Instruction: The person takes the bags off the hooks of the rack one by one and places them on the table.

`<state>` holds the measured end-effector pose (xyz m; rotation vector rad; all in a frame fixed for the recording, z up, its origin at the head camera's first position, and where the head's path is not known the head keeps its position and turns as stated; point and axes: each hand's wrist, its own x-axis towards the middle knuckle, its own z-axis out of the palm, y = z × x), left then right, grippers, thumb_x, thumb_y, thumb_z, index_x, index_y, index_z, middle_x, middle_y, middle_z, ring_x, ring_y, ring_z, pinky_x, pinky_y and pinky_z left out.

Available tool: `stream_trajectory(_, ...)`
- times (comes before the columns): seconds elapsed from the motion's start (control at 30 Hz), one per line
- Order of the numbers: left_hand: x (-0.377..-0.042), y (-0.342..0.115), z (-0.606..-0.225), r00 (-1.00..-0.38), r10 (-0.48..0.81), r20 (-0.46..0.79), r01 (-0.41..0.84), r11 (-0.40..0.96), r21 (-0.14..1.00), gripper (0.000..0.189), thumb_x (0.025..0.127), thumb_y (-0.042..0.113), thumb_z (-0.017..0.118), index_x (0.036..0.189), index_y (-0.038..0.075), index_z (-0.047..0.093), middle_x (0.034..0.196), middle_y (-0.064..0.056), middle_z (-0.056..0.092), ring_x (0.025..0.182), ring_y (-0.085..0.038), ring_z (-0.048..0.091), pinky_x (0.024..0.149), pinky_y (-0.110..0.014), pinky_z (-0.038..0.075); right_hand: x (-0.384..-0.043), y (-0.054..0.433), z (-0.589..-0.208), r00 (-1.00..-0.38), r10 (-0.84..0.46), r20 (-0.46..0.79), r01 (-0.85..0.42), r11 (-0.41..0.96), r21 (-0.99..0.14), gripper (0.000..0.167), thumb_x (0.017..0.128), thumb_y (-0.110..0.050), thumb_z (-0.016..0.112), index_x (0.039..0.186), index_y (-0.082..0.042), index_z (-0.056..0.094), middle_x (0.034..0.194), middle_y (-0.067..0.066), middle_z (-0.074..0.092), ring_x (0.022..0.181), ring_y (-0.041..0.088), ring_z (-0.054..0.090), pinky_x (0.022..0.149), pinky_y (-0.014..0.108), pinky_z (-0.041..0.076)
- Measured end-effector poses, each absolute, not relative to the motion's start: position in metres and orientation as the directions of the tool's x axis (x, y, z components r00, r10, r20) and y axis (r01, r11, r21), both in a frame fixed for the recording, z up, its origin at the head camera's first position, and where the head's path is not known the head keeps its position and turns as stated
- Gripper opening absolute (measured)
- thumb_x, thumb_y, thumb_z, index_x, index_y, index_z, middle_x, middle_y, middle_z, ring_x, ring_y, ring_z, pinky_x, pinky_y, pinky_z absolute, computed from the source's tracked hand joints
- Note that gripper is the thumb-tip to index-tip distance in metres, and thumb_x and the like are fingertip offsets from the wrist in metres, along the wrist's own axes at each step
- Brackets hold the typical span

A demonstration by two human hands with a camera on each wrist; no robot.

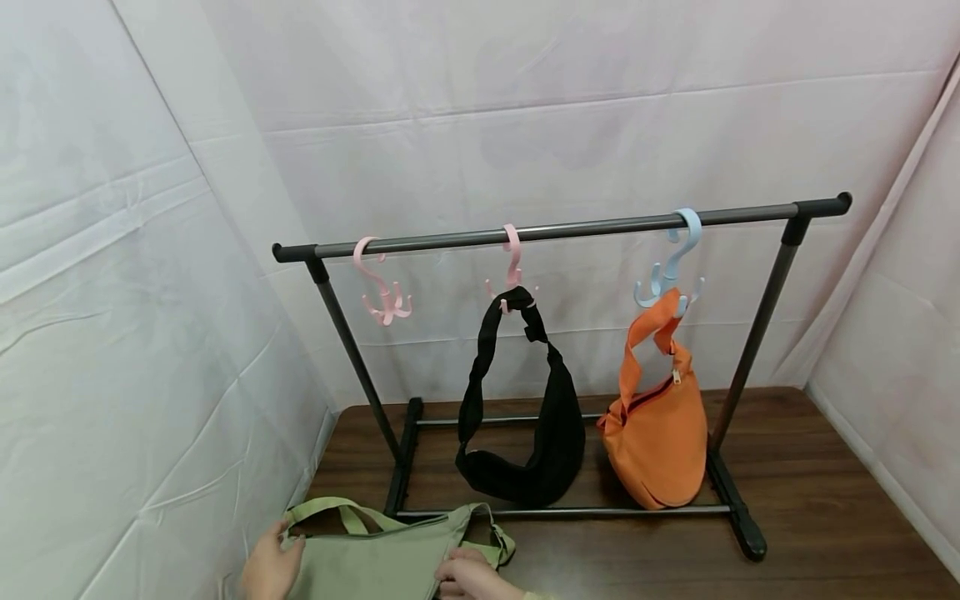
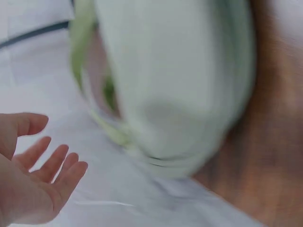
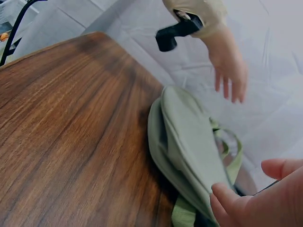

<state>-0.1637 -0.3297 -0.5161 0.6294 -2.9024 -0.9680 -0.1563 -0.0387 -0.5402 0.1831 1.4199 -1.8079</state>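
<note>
A sage-green bag (image 1: 367, 567) with a lighter green strap (image 1: 345, 504) lies on the table near its front left. My left hand (image 1: 272, 567) is by the bag's left end. In the left wrist view, the left hand (image 2: 45, 177) shows its fingers spread and relaxed, apart from the blurred bag (image 2: 175, 85). My right hand (image 1: 472, 577) is at the bag's right end. Its fingers touch the front edge in the right wrist view, where the right hand (image 3: 265, 198) has its thumb held away from the fingers.
A black rack (image 1: 585, 227) stands on the wooden table (image 1: 810, 467). A black bag (image 1: 555, 450) hangs from the middle pink hook (image 1: 513, 254), an orange bag (image 1: 660, 450) from the blue hook (image 1: 678, 250). The left pink hook (image 1: 386, 304) hangs bare. White sheets (image 1: 525, 100) surround the table.
</note>
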Motion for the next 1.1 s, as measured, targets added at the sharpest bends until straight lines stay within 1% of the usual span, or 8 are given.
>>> stream_trajectory(0.07,-0.166,-0.316,-0.503,-0.952,-0.306,-0.026,-0.263,0.768,0.584,0.046,0.087,0.014,0.053,0.124,-0.012,0.044,0.120,-0.034,0.047,0.103,-0.047,0.049,0.079,-0.054,0.043,-0.155,-0.034,-0.537,-0.660,-0.538,-0.525,0.643,-0.042,-0.765,0.013,0.087,-0.001,0.048,0.075,-0.007,0.045,0.060,0.001,0.043,0.050,0.011,0.036,0.056,0.020,0.031)
stream_trajectory(0.1,-0.167,-0.309,-0.498,-0.962,-0.270,0.032,-0.199,0.781,0.593,0.045,0.086,0.012,0.053,0.124,-0.012,0.045,0.119,-0.034,0.048,0.102,-0.047,0.049,0.079,-0.054,0.043,-0.153,-0.032,-0.537,-0.673,-0.543,-0.503,0.620,-0.042,-0.784,0.014,0.087,-0.002,0.048,0.074,-0.006,0.045,0.060,-0.002,0.043,0.049,0.010,0.036,0.056,0.020,0.032)
stream_trajectory(0.13,-0.167,-0.301,-0.491,-0.971,-0.230,0.071,-0.142,0.784,0.604,0.045,0.087,0.011,0.053,0.125,-0.011,0.045,0.120,-0.034,0.048,0.104,-0.047,0.049,0.081,-0.054,0.042,-0.152,-0.030,-0.535,-0.693,-0.530,-0.489,0.597,-0.040,-0.802,0.007,0.086,-0.004,0.050,0.081,0.001,0.051,0.067,0.000,0.050,0.056,0.013,0.048,0.059,0.022,0.040)
stream_trajectory(0.2,-0.169,-0.285,-0.479,-0.981,-0.156,0.117,-0.050,0.782,0.621,0.046,0.088,0.012,0.054,0.127,-0.010,0.043,0.123,-0.033,0.046,0.108,-0.046,0.046,0.085,-0.054,0.040,-0.151,-0.025,-0.531,-0.734,-0.494,-0.466,0.547,-0.023,-0.837,0.027,0.086,-0.008,0.052,0.106,0.010,0.052,0.087,0.008,0.060,0.084,0.026,0.061,0.076,0.033,0.049)
stream_trajectory(0.27,-0.172,-0.270,-0.468,-0.984,-0.091,0.155,0.028,0.776,0.630,0.048,0.090,0.016,0.054,0.129,-0.009,0.040,0.126,-0.032,0.044,0.113,-0.045,0.043,0.089,-0.055,0.038,-0.150,-0.019,-0.526,-0.785,-0.456,-0.419,0.479,-0.018,-0.878,0.049,0.086,-0.012,0.053,0.126,0.013,0.040,0.108,0.018,0.058,0.107,0.037,0.053,0.088,0.046,0.044)
stream_trajectory(0.47,-0.182,-0.231,-0.439,-0.953,0.079,0.292,0.242,0.779,0.579,0.052,0.090,0.028,0.057,0.130,-0.002,0.043,0.129,-0.024,0.045,0.118,-0.041,0.040,0.091,-0.056,0.036,-0.152,0.005,-0.509,-0.909,-0.378,-0.176,0.186,0.011,-0.983,0.052,0.085,-0.015,0.058,0.127,0.011,0.040,0.115,0.023,0.052,0.102,0.035,0.054,0.082,0.046,0.046)
stream_trajectory(0.7,-0.191,-0.197,-0.414,-0.833,0.267,0.485,0.481,0.783,0.394,0.050,0.082,0.020,0.067,0.126,0.003,0.049,0.125,-0.015,0.051,0.115,-0.032,0.045,0.089,-0.049,0.042,-0.161,0.038,-0.489,-0.938,-0.348,0.008,-0.073,0.175,-0.982,0.059,0.085,-0.024,0.063,0.132,0.003,0.039,0.130,0.021,0.043,0.113,0.037,0.045,0.086,0.050,0.043)
stream_trajectory(1.1,-0.217,-0.158,-0.358,-0.630,0.453,0.631,0.716,0.654,0.245,0.043,0.079,0.017,0.070,0.117,0.004,0.057,0.117,-0.009,0.057,0.107,-0.025,0.052,0.087,-0.041,0.045,-0.177,0.070,-0.481,-0.953,-0.269,0.142,-0.216,0.270,-0.938,0.054,0.086,-0.027,0.062,0.129,-0.001,0.042,0.130,0.021,0.043,0.113,0.039,0.044,0.087,0.052,0.043)
